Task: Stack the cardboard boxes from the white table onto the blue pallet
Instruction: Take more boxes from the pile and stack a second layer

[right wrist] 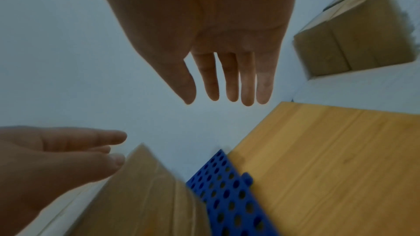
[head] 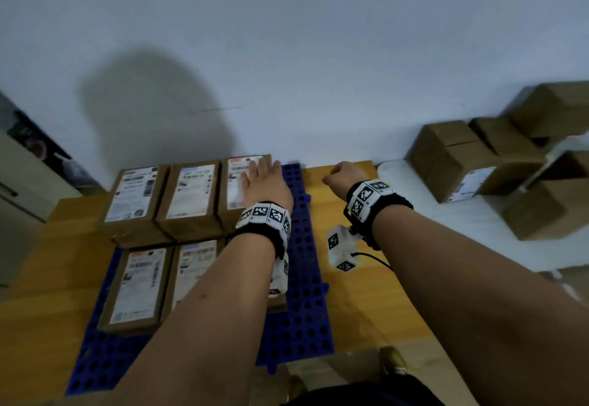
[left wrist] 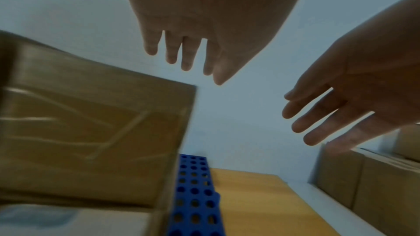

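Several labelled cardboard boxes (head: pixel 188 195) lie in two rows on the blue perforated pallet (head: pixel 302 278). My left hand (head: pixel 261 176) is over the back right box (head: pixel 236 182), fingers straight and holding nothing. The left wrist view shows that hand (left wrist: pixel 181 56) above the box's taped side (left wrist: pixel 90 132), and I cannot tell if they touch. My right hand (head: pixel 338 176) hangs over the wooden surface (head: pixel 357 303) right of the pallet. Its fingers (right wrist: pixel 229 85) are straight and hold nothing. More plain boxes (head: pixel 446 157) stand on the white table (head: pixel 478 233) at the right.
A pale wall runs close behind the pallet and the tables. A bare strip of pallet (right wrist: pixel 227 195) lies right of the boxes. A cabinet (head: pixel 19 195) stands at the far left. A shoe (head: pixel 393 361) shows at the bottom edge.
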{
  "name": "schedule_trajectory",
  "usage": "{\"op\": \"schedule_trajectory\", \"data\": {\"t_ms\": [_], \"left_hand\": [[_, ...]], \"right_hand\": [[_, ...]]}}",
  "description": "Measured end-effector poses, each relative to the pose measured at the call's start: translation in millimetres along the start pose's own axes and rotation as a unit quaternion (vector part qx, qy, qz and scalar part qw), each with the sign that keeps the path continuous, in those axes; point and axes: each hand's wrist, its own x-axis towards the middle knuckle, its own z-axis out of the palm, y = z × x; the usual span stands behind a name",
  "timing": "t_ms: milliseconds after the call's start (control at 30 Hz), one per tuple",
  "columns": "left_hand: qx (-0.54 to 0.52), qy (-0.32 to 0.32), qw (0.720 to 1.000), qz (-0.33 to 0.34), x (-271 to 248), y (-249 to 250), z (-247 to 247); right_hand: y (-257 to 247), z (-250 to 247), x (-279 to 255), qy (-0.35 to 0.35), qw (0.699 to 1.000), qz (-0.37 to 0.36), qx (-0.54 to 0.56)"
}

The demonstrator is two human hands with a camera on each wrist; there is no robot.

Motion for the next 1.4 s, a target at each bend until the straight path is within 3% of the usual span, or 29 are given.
{"op": "schedule_trajectory", "data": {"t_ms": [333, 667, 833, 1133, 1400], "left_hand": [[-0.030, -0.040, 0.996, 0.080, 23.0, 157.4, 46.5], [-0.093, -0.103, 0.984, 0.108, 46.2, 306.7, 89.3], [-0.094, -0.122, 0.980, 0.124, 52.7, 355.7, 105.2], [-0.146, -0.182, 0.970, 0.071, 47.4, 386.1, 131.0], [-0.186, -0.133, 0.973, 0.038, 38.5, 368.0, 120.3]], "right_hand": [[117.7, -113.9, 43.6, 0.063, 0.995, 0.082, -0.007], [218.4, -206.4, 85.1, 0.140, 0.978, 0.154, -0.002], [255.7, -227.0, 97.7, 0.118, 0.978, 0.172, 0.000], [277.3, -232.0, 109.3, 0.068, 0.983, 0.162, 0.050], [268.8, -213.4, 107.1, 0.048, 0.979, 0.187, 0.071]]}}
